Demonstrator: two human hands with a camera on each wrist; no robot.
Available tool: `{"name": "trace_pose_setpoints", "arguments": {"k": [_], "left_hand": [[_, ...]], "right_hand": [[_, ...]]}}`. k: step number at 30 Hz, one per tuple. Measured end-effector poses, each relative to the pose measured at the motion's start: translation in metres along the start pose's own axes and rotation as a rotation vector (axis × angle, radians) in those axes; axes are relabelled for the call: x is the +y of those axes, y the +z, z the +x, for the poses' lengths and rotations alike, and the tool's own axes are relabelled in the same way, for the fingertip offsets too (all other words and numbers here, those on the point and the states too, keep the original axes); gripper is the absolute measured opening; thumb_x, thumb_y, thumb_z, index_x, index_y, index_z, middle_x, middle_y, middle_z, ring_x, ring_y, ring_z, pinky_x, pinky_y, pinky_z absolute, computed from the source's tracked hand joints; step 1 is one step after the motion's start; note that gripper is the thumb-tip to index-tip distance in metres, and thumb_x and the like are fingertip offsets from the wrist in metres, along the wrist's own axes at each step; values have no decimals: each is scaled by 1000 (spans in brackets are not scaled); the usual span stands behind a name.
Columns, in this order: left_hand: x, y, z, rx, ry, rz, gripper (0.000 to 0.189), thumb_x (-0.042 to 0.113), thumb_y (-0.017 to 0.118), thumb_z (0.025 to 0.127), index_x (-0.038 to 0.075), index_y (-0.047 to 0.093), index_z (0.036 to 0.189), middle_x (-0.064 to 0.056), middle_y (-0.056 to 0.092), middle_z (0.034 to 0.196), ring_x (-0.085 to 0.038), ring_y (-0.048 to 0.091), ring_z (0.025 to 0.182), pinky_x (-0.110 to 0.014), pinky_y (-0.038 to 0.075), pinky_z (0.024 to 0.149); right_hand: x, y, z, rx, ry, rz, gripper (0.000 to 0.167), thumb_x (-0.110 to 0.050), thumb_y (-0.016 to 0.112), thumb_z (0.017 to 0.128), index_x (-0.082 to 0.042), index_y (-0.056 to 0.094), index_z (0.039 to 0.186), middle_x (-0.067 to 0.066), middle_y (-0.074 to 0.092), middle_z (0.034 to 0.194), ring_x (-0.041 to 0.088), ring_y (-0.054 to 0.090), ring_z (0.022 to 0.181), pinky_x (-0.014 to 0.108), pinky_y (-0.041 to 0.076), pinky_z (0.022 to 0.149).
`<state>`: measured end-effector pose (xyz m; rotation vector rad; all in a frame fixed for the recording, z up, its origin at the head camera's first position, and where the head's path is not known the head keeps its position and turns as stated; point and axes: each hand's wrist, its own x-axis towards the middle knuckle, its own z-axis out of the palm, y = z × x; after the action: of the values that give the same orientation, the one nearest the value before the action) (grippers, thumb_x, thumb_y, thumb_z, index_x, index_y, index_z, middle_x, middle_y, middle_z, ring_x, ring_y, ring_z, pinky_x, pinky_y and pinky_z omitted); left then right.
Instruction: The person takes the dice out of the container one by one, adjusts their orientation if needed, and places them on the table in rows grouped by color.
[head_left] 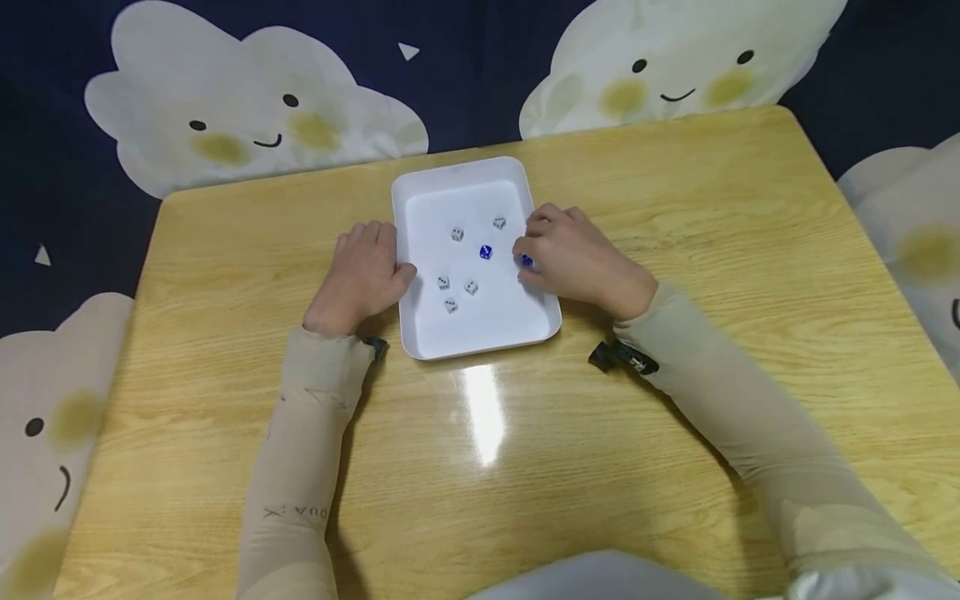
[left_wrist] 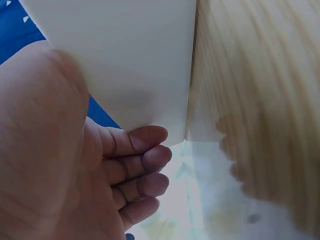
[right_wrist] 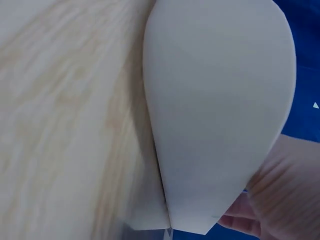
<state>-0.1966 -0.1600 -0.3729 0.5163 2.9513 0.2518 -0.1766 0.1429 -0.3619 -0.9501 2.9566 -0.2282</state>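
Note:
A shallow white tray (head_left: 480,340) lies on the table with several white dice (head_left: 457,234) and a blue die (head_left: 486,252) spread over its floor. My left hand (head_left: 362,279) grips the tray's left wall, thumb over the rim and bent fingers along the outside; the left wrist view shows the fingertips (left_wrist: 155,135) at the outer wall. My right hand (head_left: 577,258) reaches over the right rim, its thumb and fingers pinching a second blue die (head_left: 527,261) just inside the tray. From the right wrist, the tray's outer wall (right_wrist: 220,110) hides most of that hand.
Around the tray spreads a light wooden table (head_left: 720,217). A dark blue cloth (head_left: 480,75) with smiling clouds hangs behind its far edge. Small black devices (head_left: 626,357) sit at both wrists.

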Motion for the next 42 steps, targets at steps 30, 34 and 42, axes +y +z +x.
{"name": "trace_pose_setpoints", "arguments": {"k": [30,34,42], "left_hand": [[1,0,-2,1,-6,-11,35,30,43,93,-2,49,108,-17,49,103,-36,42,98,-47,35,90],[0,1,-2,6,-3,-7,35,30,43,93,-2,49,107,-18,50,103,-36,43,98,-47,35,89],[2,2,-1,4,-7,-10,35,30,43,93,-1,49,107,-17,50,102,-36,42,97,-46,34,89]], "right_hand": [[-5,2,-2,160,-122,-19,18,-10,73,91,-8,80,107,13,78,104,35,58,101,46,45,87],[-4,-1,-3,199,-140,-25,18,-9,73,91,-6,80,108,12,78,101,32,53,90,42,44,83],[5,-10,-7,249,-141,-20,16,-9,73,92,-6,79,107,12,79,100,35,53,90,42,42,86]]}}
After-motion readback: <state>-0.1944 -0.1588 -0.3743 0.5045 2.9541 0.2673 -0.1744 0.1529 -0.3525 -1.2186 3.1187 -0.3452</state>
